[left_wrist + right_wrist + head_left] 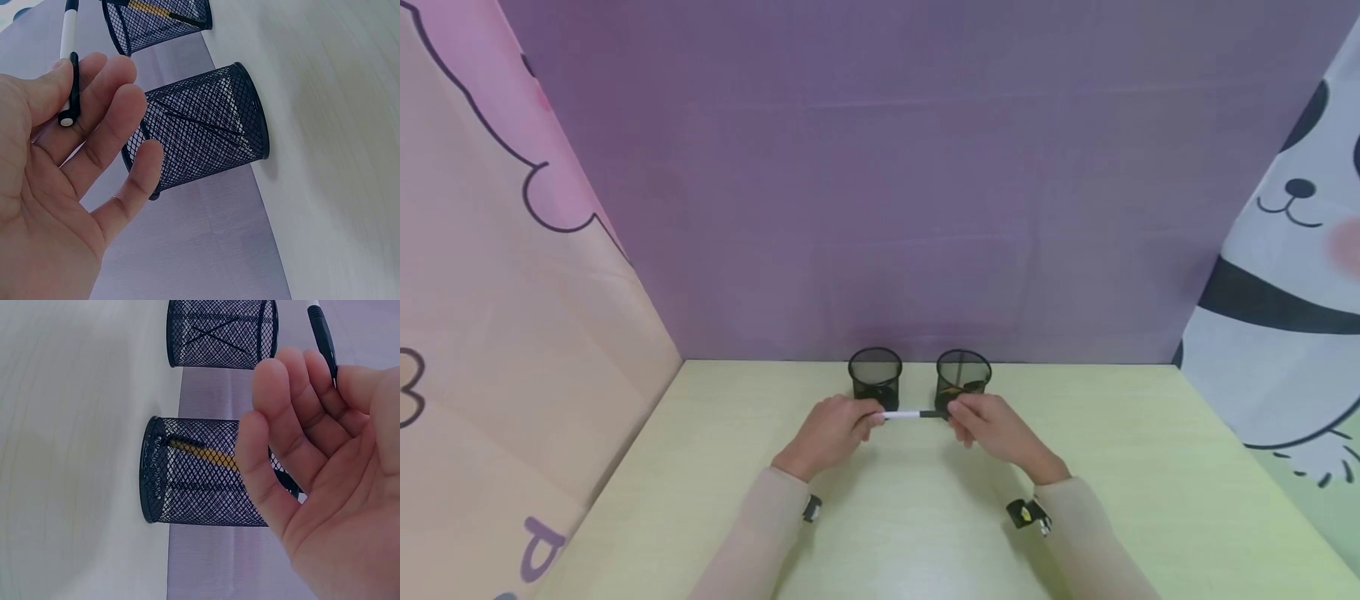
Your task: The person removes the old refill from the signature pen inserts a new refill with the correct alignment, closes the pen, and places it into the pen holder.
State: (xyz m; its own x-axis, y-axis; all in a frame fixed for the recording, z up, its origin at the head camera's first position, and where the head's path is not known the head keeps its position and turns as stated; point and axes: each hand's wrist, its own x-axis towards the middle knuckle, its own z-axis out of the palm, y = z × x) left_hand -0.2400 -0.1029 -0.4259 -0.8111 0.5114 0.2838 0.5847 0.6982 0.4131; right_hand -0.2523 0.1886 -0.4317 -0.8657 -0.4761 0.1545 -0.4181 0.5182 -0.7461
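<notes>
A white pen (902,414) with a black end spans level between the two hands, in front of two black mesh pen holders. My left hand (835,429) pinches its white end, beside the black clip, between thumb and fingers; the other fingers are loosely bent. At the black tip end, my right hand (996,429) pinches the pen with thumb and fingertips. Just behind the left hand stands the left pen holder (200,125). Behind the right hand is the right pen holder (200,506), with a yellow-and-black stick-like item (215,456) leaning inside it.
Both holders stand upright near the back edge of a pale wooden table (910,517). A purple cloth (925,208) hangs behind it. Printed cloths flank the table, with a panda (1292,350) on the right one. Dark devices are strapped at both wrists.
</notes>
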